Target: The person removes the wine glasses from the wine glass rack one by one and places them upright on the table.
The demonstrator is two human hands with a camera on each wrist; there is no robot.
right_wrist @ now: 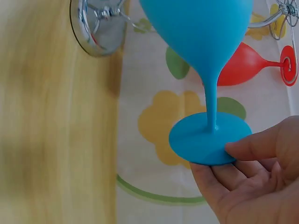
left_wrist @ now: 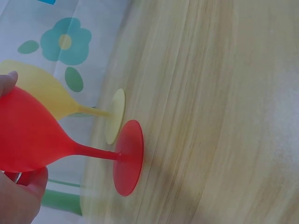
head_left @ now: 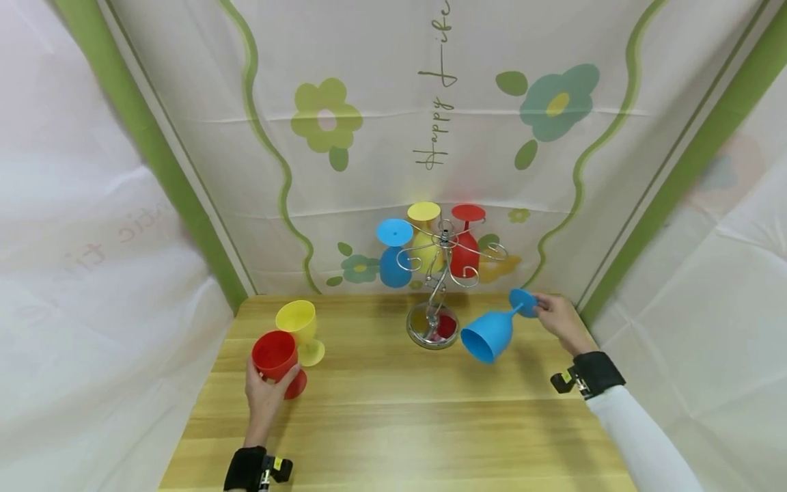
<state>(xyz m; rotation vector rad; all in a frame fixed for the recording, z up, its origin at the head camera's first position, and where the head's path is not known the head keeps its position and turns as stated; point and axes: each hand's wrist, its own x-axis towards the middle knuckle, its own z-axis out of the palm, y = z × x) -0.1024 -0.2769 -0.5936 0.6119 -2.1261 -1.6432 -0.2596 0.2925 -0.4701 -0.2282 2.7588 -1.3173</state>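
My left hand [head_left: 266, 393] grips the bowl of a red goblet [head_left: 274, 354], which stands upright at the left of the table. Right behind it is a yellow goblet [head_left: 298, 321], also upright. On the right, my right hand [head_left: 559, 320] pinches the foot of a blue goblet [head_left: 490, 333] between thumb and fingers; the goblet is tilted, mouth down to the left, above the table. In the right wrist view the thumb lies on top of the blue foot [right_wrist: 201, 142] and the fingers are beneath it. The metal goblet rack [head_left: 445, 239] stands left of this goblet.
Hanging upside down on the rack are a blue goblet [head_left: 395, 265], a yellow goblet [head_left: 424, 249] and a red goblet [head_left: 465, 253]. The rack's round mirrored base [head_left: 418, 335] sits near the back of the wooden table [head_left: 369, 430]. A printed cloth [head_left: 381, 89] rises behind and at both sides.
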